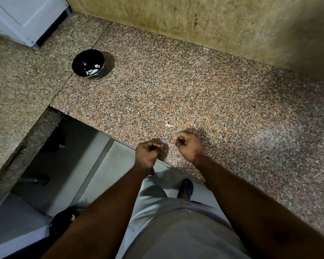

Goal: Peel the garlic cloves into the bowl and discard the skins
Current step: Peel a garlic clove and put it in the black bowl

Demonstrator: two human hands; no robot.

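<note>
A black bowl (77,62) stands on the speckled granite counter (195,86) at the far left, with a few peeled white garlic cloves (94,69) inside. My left hand (147,155) hovers at the counter's front edge with its fingers curled; a tiny pale scrap shows at its fingertips. My right hand (188,145), a red thread on its wrist, is curled just to the right and pinches a thin pale sliver. One loose garlic skin (170,125) lies on the counter just beyond the right hand.
The counter forms an L with a paler slab (17,86) on the left. A stained wall (213,21) runs along the back, and a white appliance (22,17) sits in the far left corner. A dark bag (64,220) lies on the floor below.
</note>
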